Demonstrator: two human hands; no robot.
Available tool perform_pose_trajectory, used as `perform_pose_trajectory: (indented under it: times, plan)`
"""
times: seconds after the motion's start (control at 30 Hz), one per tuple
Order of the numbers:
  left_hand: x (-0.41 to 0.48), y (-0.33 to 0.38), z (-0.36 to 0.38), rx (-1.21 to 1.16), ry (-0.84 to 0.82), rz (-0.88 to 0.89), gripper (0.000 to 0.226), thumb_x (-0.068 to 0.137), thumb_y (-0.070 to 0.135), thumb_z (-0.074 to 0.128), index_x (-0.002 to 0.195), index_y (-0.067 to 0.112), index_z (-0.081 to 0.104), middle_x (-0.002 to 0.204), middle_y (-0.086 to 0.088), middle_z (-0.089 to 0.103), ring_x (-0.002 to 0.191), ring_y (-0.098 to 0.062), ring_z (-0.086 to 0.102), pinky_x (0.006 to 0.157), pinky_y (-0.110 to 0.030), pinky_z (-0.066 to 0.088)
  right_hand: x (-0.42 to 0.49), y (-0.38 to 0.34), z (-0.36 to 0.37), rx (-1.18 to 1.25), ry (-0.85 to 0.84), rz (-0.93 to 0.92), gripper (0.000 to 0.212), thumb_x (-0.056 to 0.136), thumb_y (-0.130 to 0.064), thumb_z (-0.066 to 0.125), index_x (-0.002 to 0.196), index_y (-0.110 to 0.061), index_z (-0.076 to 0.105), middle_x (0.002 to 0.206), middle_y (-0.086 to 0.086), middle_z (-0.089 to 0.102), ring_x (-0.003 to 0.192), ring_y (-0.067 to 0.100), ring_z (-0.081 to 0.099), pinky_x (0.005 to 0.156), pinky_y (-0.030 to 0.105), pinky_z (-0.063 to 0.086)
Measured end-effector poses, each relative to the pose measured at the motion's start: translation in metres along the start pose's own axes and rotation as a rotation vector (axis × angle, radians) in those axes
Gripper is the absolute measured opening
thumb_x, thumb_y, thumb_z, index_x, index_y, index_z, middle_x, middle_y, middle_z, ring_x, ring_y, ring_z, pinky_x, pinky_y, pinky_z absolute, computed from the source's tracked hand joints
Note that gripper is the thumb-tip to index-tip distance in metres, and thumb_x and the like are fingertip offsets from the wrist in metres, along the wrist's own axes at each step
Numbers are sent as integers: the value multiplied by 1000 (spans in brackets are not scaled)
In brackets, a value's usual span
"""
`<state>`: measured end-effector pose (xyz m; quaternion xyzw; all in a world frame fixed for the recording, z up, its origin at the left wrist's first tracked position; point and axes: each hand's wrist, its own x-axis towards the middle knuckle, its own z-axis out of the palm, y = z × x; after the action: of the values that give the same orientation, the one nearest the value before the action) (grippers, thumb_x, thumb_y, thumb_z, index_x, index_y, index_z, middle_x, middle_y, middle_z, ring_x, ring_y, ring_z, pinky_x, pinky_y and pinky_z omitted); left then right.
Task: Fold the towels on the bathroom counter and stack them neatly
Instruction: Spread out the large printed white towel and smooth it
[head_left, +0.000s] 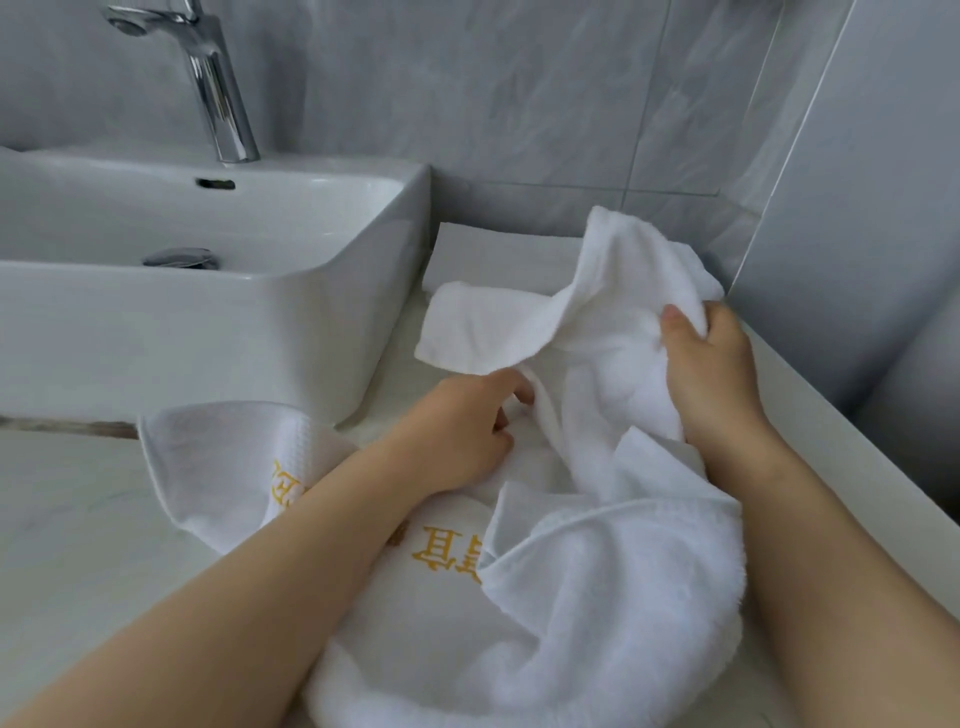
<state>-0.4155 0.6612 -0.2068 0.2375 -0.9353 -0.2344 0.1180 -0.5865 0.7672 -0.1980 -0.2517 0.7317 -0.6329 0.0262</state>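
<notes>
A crumpled white terry towel (597, 332) lies on the counter right of the basin, one flap lifted. My right hand (711, 369) grips its raised right edge, thumb on top. My left hand (462, 431) pinches a fold of the same towel near its middle. Under my arms lies a larger white towel (452, 613) with yellow embroidered characters, bunched at the near right. A waffle-weave white towel (218, 467) with yellow embroidery sits at the left, partly under my left forearm. A flat folded white towel (498, 254) lies at the back against the wall.
A white rectangular basin (208, 312) with a chrome tap (218, 98) fills the left. Grey tiled walls close the back and right. The pale counter (67, 545) shows at the near left, and its right edge (852, 441) runs along the wall.
</notes>
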Motion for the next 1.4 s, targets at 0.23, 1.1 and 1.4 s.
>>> perform_pose_trajectory:
  times: [0.23,1.1,1.4]
  plan:
    - [-13,-18,-29,297,69,-264,18,80,21,52,87,36,60,105,2,62,92,-21,56,76,-27,44,5,9,-12,-227,77,42,35,94,-22,43,129,-24,40,108,0,52,95,25,53,78,34,40]
    - [-12,-7,-18,408,291,-89,36,82,60,46,86,24,49,71,11,48,68,-13,49,50,-26,27,-19,0,20,-297,-607,-159,5,83,-29,64,87,-32,65,87,-16,63,87,4,58,74,19,44]
    - [-6,-3,-8,102,218,23,29,80,37,62,101,21,50,90,6,61,80,-15,58,62,-25,41,-29,-7,30,-482,-624,-400,12,84,-17,57,83,-25,66,74,-4,58,70,11,55,66,22,45]
